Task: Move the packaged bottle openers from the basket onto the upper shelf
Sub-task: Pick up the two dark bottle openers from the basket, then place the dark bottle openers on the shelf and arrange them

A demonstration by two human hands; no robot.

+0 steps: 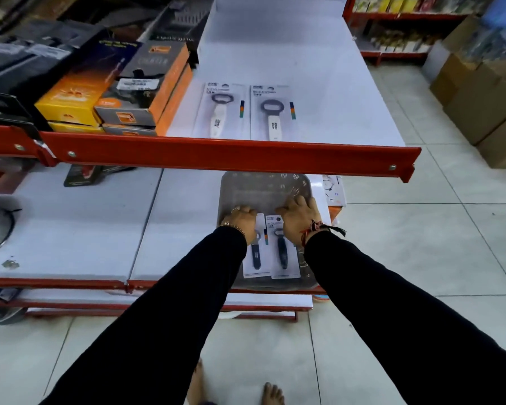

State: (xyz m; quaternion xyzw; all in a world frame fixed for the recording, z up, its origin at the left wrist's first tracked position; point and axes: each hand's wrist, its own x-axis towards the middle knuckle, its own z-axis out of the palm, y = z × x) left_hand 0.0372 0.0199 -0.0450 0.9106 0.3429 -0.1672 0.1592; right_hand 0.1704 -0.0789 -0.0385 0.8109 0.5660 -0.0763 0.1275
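A grey plastic basket (237,188) rests on the lower white shelf, under the red front rail of the upper shelf (289,54). Inside it lie two carded bottle openers with dark handles, side by side. My left hand (241,222) grips the top of the left packaged opener (256,260). The top of the right packaged opener (284,255) is in my right hand (298,217). Two white-handled packaged openers, the left one (221,109) and the right one (272,112), lie flat on the upper shelf near its front edge.
Orange and grey boxes (140,95) are stacked on the left of the upper shelf. The red rail (216,157) overhangs the basket. A dark packet (82,175) lies on the lower shelf. Cardboard cartons (485,97) stand on the tiled floor at right.
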